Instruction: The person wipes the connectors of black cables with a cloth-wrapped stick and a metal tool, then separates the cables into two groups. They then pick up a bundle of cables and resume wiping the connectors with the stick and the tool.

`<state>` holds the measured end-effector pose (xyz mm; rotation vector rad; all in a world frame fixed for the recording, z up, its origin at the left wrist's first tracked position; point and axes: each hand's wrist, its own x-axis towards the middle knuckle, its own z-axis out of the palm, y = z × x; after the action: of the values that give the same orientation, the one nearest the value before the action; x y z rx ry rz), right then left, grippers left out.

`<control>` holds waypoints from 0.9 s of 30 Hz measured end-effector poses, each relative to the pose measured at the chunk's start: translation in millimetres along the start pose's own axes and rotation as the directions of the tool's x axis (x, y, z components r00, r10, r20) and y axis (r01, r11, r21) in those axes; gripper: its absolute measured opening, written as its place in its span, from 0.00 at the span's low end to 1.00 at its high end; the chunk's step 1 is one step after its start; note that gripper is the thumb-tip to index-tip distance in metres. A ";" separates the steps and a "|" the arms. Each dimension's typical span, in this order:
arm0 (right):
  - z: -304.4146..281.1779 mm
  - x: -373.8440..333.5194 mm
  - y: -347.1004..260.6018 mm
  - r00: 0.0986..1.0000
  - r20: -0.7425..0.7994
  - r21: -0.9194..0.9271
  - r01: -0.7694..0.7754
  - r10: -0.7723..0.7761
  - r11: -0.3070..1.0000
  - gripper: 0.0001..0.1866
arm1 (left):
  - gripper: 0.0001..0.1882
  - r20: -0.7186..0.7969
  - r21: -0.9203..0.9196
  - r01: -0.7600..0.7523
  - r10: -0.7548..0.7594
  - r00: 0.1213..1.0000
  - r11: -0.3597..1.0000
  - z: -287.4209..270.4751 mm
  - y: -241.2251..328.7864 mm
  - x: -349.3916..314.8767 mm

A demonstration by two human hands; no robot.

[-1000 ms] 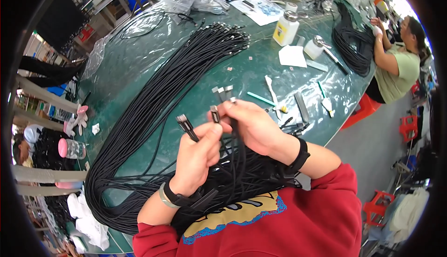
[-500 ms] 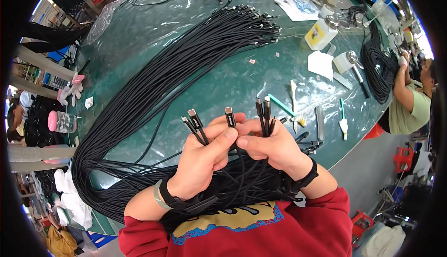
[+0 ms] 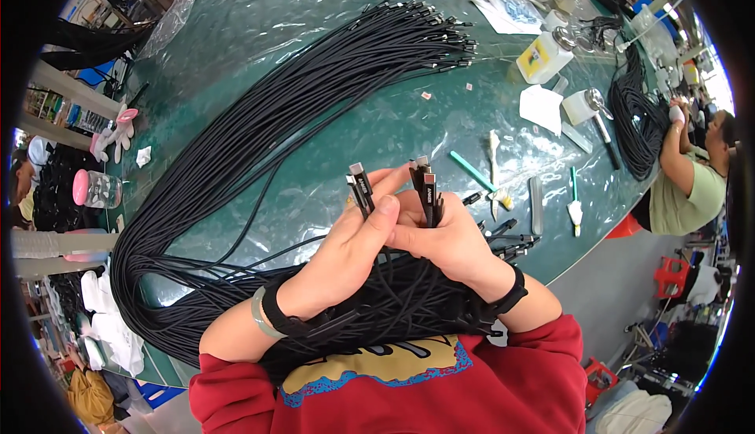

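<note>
My left hand [image 3: 350, 241] is closed on black cables, whose plugs [image 3: 360, 186] with metal tips stick up between thumb and fingers. Touching it, my right hand [image 3: 448, 237] grips a second small cluster of cable plugs [image 3: 429, 198], also pointing up. The cables drop from both hands into the pile of black cables [image 3: 393, 292] across my lap and the table edge. A thick bundle of the same cables [image 3: 267, 135] curves from there round the left and away to the far side, where many metal-tipped ends [image 3: 452, 44] fan out.
On the green table [image 3: 346, 158] at the right lie a teal stick [image 3: 472, 170], a white-tipped brush [image 3: 575, 212] and a grey strip [image 3: 537, 206]. Behind them stand a bottle with a yellow label [image 3: 543, 56] and a smaller bottle [image 3: 582, 106]. A co-worker [image 3: 688, 174] sits far right.
My hands have drawn together. The single plug that stood between them no longer stands apart, and the right-hand plugs have shifted left into a tighter cluster.
</note>
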<state>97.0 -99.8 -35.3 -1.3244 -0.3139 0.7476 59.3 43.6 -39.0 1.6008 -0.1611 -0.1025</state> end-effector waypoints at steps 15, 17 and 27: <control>-1.8 -6.6 2.7 0.997 -0.010 0.135 -0.075 0.077 0.988 0.07 | 0.14 -0.147 -0.564 0.186 -0.319 0.936 0.805 -3.9 22.1 -5.6; -2.5 -7.3 1.7 0.997 0.009 0.105 -0.072 0.071 0.992 0.08 | 0.14 -0.174 -0.501 0.203 -0.327 0.929 0.842 -2.9 25.1 -5.4; -7.1 -10.5 -0.7 0.988 0.140 0.217 -0.094 0.065 0.972 0.10 | 0.16 -0.164 -0.514 0.220 -0.347 0.923 0.829 -1.9 28.3 -6.8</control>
<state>93.8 -112.0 -34.3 -1.0820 -0.2746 0.9140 51.8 45.7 -10.9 1.1034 0.2915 -0.1578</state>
